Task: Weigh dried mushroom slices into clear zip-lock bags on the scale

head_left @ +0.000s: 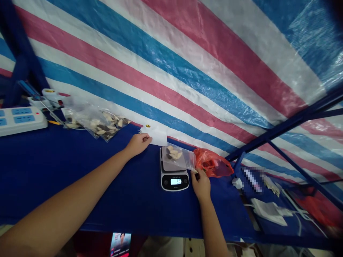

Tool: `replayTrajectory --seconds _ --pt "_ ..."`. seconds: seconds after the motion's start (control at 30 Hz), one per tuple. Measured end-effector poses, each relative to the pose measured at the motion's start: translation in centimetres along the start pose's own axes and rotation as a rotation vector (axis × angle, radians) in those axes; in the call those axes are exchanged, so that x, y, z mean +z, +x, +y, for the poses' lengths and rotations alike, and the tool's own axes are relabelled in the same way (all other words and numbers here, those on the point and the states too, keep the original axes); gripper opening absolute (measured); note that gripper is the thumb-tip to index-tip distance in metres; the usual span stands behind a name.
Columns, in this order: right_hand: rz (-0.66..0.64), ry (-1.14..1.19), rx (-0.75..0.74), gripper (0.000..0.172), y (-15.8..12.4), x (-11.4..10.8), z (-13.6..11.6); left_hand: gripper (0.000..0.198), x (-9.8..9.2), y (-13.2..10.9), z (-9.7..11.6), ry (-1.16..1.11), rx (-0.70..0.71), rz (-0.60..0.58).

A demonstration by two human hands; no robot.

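A small digital scale point(175, 180) stands on the blue table point(80, 178), its display lit. A clear plastic bag point(178, 159) with a few pale pieces inside lies on the scale's platform. My right hand point(200, 184) pinches the bag's right corner beside the scale. My left hand point(138, 143) reaches across the table and its fingers are closed on the edge of a stack of small white bags point(158, 137) behind the scale.
A red plastic bag point(213, 164) lies right of the scale. Larger clear bags of pale and dark pieces point(99, 123) sit at the back left, near a white power strip point(20, 120). White chargers and cables point(268, 210) lie at the right. A striped tarpaulin point(187, 64) hangs behind.
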State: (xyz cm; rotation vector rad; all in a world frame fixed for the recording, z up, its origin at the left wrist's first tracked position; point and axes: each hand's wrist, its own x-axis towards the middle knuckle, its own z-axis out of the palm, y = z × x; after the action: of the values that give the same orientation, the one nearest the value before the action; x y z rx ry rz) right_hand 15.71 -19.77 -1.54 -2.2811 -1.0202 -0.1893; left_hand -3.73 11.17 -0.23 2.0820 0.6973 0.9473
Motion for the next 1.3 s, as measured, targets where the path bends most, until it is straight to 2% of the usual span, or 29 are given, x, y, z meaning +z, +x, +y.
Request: replayTrajectory --seconds 0.13,0.27,0.43,0.6,0.77,0.9,0.97,1.13,1.3 --pt "0.042 0.147 0.113 0.048 -0.8 -0.1 0.3 0.033 0.0 0.2 0.1 0.024 -0.022 -0.013" --pt "0.129 0.267 0.238 0.055 -0.4 -0.6 0.9 0.033 0.0 0.1 0.2 0.032 -0.005 -0.009" --pt "0.204 0.615 0.383 0.054 0.2 -0.9 1.3 0.035 0.9 -0.9 0.7 0.007 0.032 -0.048" --pt "0.058 0.900 0.429 0.050 0.8 -0.7 0.3 0.035 1.8 -1.3 1.0 -0.043 0.053 -0.117" --pt "-0.010 0.932 0.426 0.047 2.3 -0.4 -1.2 0.035 1.8 -0.8 0.4 -0.034 0.039 -0.080" --pt "-0.061 0.973 0.453 0.043 3.0 0.0 -2.1 0.034 1.8 -0.7 0.4 -0.023 0.029 -0.100" --pt "-0.033 1.009 0.479 0.042 2.9 0.0 -2.1 0.034 1.8 -0.8 0.5 -0.026 0.023 -0.107" --pt "0.139 1.104 0.552 0.039 2.0 -0.4 -1.1 0.035 1.7 -0.8 0.4 -0.029 0.024 -0.106" --pt "0.209 1.116 0.600 0.037 1.8 -0.5 -0.4 0.035 1.6 -0.8 0.4 -0.035 0.007 -0.096"
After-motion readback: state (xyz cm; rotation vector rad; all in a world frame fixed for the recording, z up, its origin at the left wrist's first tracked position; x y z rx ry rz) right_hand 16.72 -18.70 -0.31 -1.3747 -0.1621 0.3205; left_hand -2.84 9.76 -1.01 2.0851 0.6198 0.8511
